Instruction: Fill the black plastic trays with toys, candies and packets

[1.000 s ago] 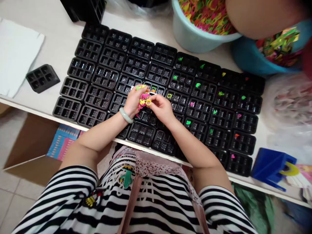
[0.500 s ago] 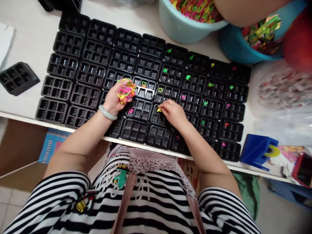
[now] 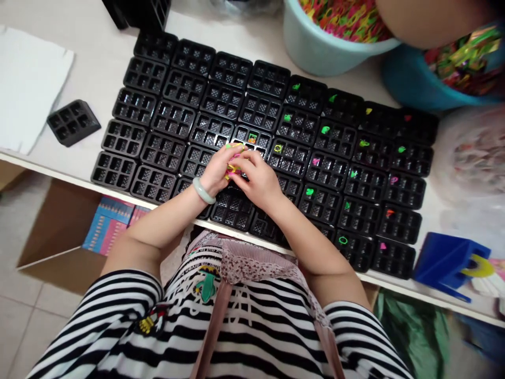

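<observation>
head-worn view, facing forward and down, near table (image 3: 97,45)

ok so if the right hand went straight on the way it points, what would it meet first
The small colourful pieces in the left hand, most likely; the right hand points straight at them, though whether it touches them is unclear.

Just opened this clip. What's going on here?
A person is handling small colourful pieces over rows of black compartment trays on a white table. The left hand cups a bunch of them, and the right hand is at that bunch; whether its fingertips grip one is hidden. Many trays toward the right show one bright piece each. Beyond the trays, a light blue tub holds a heap of similar bright pieces.
</observation>
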Action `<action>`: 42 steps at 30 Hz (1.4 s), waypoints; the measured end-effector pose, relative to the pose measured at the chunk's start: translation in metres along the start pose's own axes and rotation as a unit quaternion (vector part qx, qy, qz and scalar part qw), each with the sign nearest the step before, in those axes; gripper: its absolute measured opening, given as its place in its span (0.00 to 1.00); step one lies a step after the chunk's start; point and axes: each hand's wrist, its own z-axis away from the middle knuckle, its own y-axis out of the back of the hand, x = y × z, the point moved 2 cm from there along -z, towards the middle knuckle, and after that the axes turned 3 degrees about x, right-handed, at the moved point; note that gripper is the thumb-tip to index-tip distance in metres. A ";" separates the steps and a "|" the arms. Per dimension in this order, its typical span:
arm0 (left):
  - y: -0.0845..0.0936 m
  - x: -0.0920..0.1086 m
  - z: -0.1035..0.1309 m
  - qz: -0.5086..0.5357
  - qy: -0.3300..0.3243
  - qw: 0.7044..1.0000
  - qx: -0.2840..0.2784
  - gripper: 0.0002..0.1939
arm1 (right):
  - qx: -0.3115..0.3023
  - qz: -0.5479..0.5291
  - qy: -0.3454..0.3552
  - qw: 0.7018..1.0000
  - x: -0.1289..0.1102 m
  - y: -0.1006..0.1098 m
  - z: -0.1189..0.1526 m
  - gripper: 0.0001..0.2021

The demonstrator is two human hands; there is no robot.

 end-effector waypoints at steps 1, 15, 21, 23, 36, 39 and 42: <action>0.000 -0.001 -0.001 0.000 0.005 1.000 -0.001 0.09 | 0.006 -0.018 -0.009 1.000 0.003 -0.003 -0.001 0.08; 0.045 0.038 -0.014 -0.005 0.067 0.998 -0.011 0.05 | -0.066 -0.235 -0.233 0.941 0.033 0.058 0.047 0.16; 0.065 0.045 -0.016 -0.027 0.037 0.999 0.010 0.13 | -0.109 -0.110 -0.205 0.966 0.032 0.060 0.098 0.11; 0.064 0.044 -0.014 -0.026 0.032 0.999 0.011 0.16 | -0.098 -0.121 -0.217 0.964 0.035 0.054 0.105 0.12; 0.066 0.055 0.005 -0.005 0.021 0.999 0.032 0.17 | -0.070 -0.131 -0.176 0.973 0.009 0.036 0.085 0.09; 0.067 0.055 0.012 -0.005 0.019 0.999 0.038 0.15 | -0.106 -0.048 -0.106 0.988 -0.004 0.007 0.062 0.05; 0.073 0.055 0.016 -0.015 0.009 0.999 0.045 0.09 | -0.140 0.008 -0.063 0.988 -0.005 -0.017 0.049 0.06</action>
